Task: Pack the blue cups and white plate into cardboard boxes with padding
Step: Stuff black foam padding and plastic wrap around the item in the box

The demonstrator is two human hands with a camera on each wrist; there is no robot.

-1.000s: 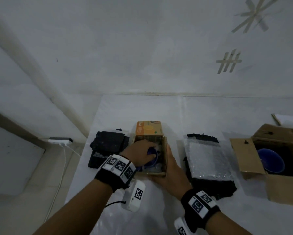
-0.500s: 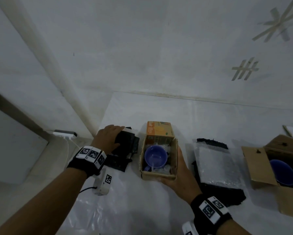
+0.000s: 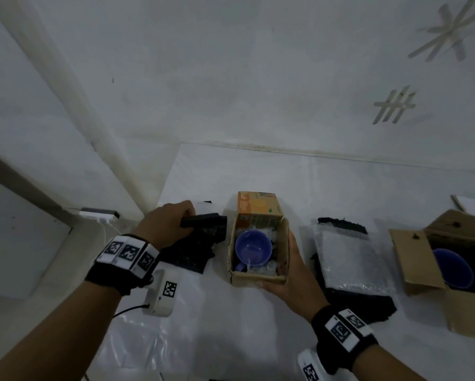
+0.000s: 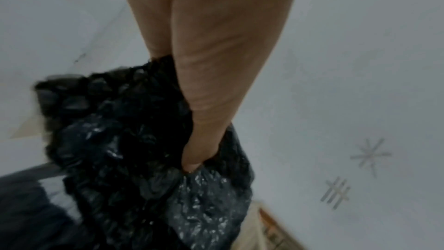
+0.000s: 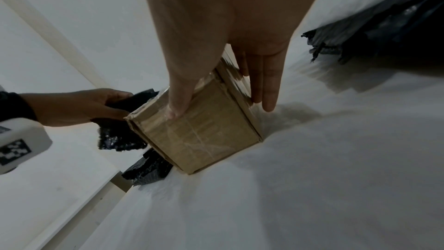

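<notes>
A small cardboard box [image 3: 258, 277] stands at the table's middle, and a blue cup [image 3: 253, 248] sits inside it on clear bubble wrap. My right hand [image 3: 292, 268] steadies the box's near right corner. In the right wrist view its thumb lies on the front face of the box [image 5: 204, 136] and its straight fingers [image 5: 269, 83] run along the side. My left hand [image 3: 170, 224] grips a piece of black padding [image 3: 206, 225] just left of the box, raised off the black stack [image 3: 187, 254]. In the left wrist view the fingers [image 4: 192, 159] clutch this crinkled black padding [image 4: 125, 140].
A larger open cardboard box [image 3: 412, 259] at the right holds a second blue cup [image 3: 453, 268]. Between the boxes a clear bubble-wrap sheet [image 3: 349, 259] lies on more black padding. The wall runs close behind. The table's left edge is beside my left forearm.
My left hand left the cup in the small box, moved left to the black stack and took hold of a piece, now lifted toward the box. My right hand stays on the box.
</notes>
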